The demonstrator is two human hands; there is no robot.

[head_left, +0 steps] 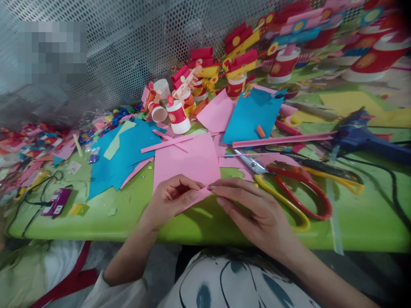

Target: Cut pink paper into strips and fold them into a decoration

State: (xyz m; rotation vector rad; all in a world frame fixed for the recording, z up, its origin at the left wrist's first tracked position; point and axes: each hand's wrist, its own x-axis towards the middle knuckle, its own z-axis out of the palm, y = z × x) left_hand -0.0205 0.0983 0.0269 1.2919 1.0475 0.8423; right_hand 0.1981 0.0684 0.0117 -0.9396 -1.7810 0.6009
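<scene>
Near the table's front edge, my left hand [175,197] pinches a small pink paper strip [199,197] between thumb and fingers. My right hand [253,205] meets it from the other side, its thumb and fingertips closed on the strip's far end. Fingers partly hide the strip. Just beyond both hands lies a larger pink paper sheet [189,160], with narrow pink strips [170,143] across its far edge. Scissors [289,188] with red and yellow handles rest close to my right hand, blades pointing away to the left.
Blue sheets [128,149] lie left, another blue sheet [253,115] farther back. At right are a blue glue gun [372,137], a dark-and-yellow cutter [334,169] and a translucent stick [335,226]. Decorated paper cups [178,117] line the mesh partition [135,51]. A purple power socket [57,202] sits left.
</scene>
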